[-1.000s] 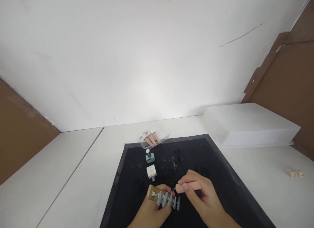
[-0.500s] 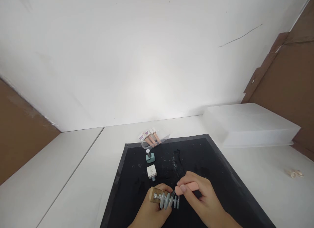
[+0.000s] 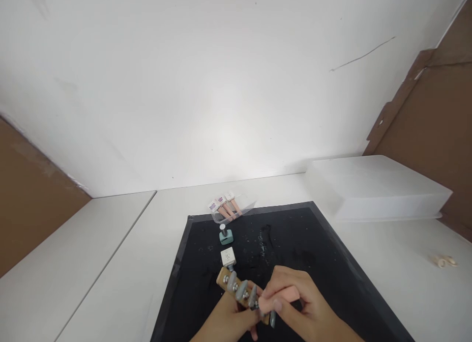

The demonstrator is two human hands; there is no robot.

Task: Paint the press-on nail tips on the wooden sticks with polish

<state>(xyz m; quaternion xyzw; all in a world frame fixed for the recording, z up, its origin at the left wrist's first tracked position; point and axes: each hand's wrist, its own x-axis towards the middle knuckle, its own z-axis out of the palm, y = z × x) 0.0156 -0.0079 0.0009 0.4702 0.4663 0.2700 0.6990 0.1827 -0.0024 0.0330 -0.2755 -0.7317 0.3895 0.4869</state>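
Fingers (image 3: 275, 305) of our right hand (image 3: 295, 305) are pinched around a pink brush handle (image 3: 280, 298), and its working end sits right at the row of grey-green nail tips (image 3: 241, 290), though we can't make out the bristles themselves. Our left hand (image 3: 230, 320) has its fingers wrapped on the wooden holder (image 3: 222, 278) that carries those tips, gripping it from below so the bar tilts, its far end up toward the left and its near end down by the right hand. Both hands are low in the view, over the near part of the black mat (image 3: 295, 234) that lies on the white table (image 3: 110, 263). Just beyond the holder on the mat we've got a small white bottle (image 3: 227, 256) lying down, and a bit further back a teal bottle (image 3: 225, 235) standing upright with a silvery neck. At the mat's far edge, a clear tray (image 3: 247, 205) holds three pink-handled brushes (image 3: 224, 207) lying side by side. Off to the right on the table is a big white lidded box (image 3: 376, 187), and near the right edge there's a small pale thing (image 3: 443, 260), too small to identify.
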